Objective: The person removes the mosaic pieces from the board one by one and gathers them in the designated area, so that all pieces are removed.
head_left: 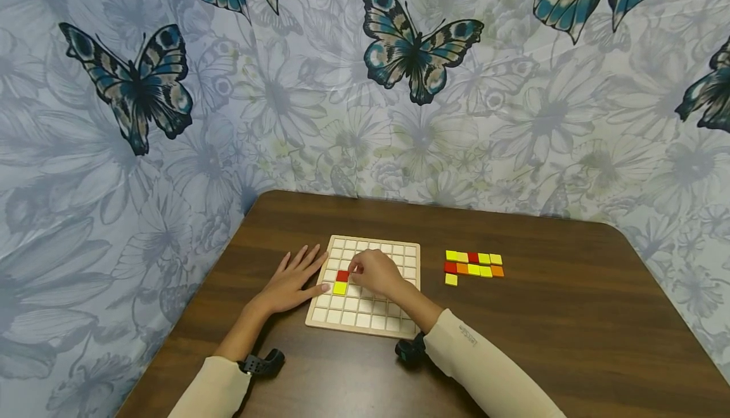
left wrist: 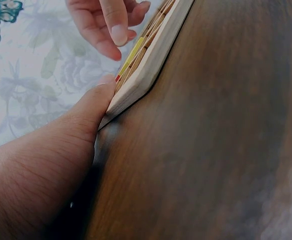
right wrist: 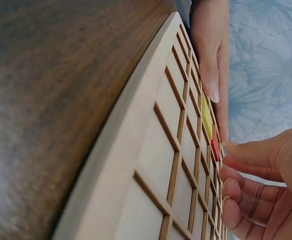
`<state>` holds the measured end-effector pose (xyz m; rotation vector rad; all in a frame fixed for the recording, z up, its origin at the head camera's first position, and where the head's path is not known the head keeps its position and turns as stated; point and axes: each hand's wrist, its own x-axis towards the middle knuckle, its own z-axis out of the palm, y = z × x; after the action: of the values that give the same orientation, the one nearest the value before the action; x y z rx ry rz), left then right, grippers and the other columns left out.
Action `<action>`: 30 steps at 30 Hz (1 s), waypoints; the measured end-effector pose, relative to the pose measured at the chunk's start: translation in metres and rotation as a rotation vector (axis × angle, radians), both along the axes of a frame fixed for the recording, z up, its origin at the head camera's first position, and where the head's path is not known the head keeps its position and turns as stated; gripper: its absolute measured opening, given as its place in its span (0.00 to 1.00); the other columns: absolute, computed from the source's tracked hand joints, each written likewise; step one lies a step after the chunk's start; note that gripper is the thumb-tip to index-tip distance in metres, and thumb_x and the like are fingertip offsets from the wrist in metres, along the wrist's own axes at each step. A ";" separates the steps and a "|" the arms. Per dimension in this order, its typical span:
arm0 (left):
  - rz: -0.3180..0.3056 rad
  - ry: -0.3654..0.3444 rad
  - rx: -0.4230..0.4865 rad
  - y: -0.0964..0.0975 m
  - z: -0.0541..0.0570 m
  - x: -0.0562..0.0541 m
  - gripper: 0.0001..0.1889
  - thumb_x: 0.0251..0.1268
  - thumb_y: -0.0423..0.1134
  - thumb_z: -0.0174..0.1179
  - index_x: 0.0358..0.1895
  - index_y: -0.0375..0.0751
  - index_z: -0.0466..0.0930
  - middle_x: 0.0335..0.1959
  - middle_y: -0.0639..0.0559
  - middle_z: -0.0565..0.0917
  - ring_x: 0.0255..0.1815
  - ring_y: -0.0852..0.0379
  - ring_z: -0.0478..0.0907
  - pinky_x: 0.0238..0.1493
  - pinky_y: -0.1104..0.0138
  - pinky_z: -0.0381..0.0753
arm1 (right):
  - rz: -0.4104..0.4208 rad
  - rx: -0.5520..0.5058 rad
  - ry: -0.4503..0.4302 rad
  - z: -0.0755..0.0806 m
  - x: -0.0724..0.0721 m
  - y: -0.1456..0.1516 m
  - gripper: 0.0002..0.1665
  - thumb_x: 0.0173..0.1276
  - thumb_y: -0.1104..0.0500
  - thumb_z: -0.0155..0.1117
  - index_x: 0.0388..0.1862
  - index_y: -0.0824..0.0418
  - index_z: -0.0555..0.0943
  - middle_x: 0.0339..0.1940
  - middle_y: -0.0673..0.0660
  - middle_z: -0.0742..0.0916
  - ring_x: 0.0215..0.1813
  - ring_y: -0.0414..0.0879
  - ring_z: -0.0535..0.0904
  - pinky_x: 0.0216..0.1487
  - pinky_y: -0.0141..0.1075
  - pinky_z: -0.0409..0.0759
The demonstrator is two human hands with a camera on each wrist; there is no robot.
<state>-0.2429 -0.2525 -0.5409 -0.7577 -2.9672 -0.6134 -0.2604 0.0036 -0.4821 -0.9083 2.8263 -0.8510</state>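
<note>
A square wooden grid board (head_left: 365, 330) lies on the table, with a red tile (head_left: 342, 276) just beyond a yellow tile (head_left: 339, 288) in its left part. My left hand (head_left: 288, 286) lies spread at the board's left edge, its thumb on the rim near the yellow tile. Over the board, my right hand (head_left: 377, 272) has loosely bent fingers, the tips close beside the red tile. In the right wrist view the thumb and forefinger of that hand (right wrist: 266, 185) come near the red tile (right wrist: 215, 143). No tile shows between them in the left wrist view.
Right of the board, several loose tiles in yellow, red and orange (head_left: 473, 269) lie in rows on the brown table (head_left: 570, 316). A patterned butterfly backdrop (head_left: 319, 133) hangs behind the table. Dark wrist devices (head_left: 265, 363) sit on both forearms near the front.
</note>
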 end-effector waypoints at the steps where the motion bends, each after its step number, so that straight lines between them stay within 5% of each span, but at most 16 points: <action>1: 0.000 0.001 -0.001 0.000 0.000 0.000 0.43 0.72 0.66 0.53 0.83 0.51 0.51 0.83 0.44 0.50 0.83 0.37 0.42 0.75 0.35 0.36 | 0.000 0.002 -0.004 0.000 -0.001 -0.001 0.03 0.65 0.63 0.72 0.36 0.59 0.90 0.25 0.48 0.86 0.26 0.38 0.77 0.27 0.31 0.75; 13: 0.005 -0.011 -0.007 0.000 -0.002 0.000 0.43 0.73 0.66 0.52 0.83 0.52 0.50 0.84 0.45 0.49 0.83 0.37 0.41 0.75 0.35 0.35 | -0.010 0.021 -0.058 -0.008 -0.009 -0.007 0.04 0.65 0.61 0.74 0.38 0.58 0.90 0.27 0.47 0.86 0.28 0.38 0.78 0.29 0.32 0.77; 30: 0.006 -0.017 -0.014 0.001 0.003 0.001 0.43 0.73 0.66 0.52 0.83 0.52 0.50 0.83 0.45 0.49 0.83 0.38 0.41 0.76 0.35 0.34 | -0.023 -0.027 -0.008 -0.001 -0.007 -0.010 0.05 0.65 0.62 0.74 0.28 0.56 0.88 0.29 0.47 0.88 0.28 0.39 0.78 0.29 0.32 0.77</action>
<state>-0.2414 -0.2518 -0.5384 -0.7475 -2.9918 -0.6026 -0.2675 -0.0067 -0.4826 -0.8746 2.8310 -0.8950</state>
